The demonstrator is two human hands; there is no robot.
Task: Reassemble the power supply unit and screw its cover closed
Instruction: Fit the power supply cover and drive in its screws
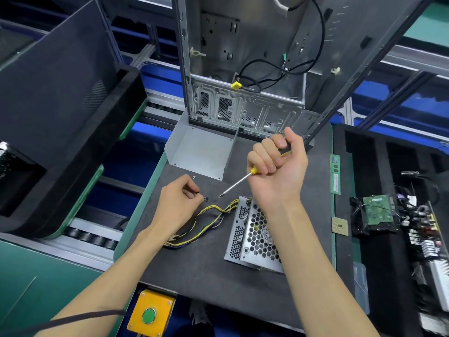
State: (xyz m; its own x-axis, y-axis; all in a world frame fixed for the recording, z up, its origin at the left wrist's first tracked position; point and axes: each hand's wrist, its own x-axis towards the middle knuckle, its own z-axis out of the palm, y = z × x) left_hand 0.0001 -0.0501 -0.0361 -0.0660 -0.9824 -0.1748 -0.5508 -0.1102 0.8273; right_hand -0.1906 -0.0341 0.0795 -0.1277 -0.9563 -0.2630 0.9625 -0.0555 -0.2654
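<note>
PSU body [255, 237] lies on the mat under the right forearm, its cover [201, 152] apart, upside down by the PC chassis [243, 57]. Left hand [179, 200] pinches a screw [206, 198], likely loading it. Right hand [274, 166] fists the screwdriver [237, 182], tip hovering close, ready.

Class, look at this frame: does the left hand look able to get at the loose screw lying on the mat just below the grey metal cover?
Probably yes. The screw lies bare on the mat just beyond the left hand, with nothing between them, though its fingers already seem to pinch something small.
</note>
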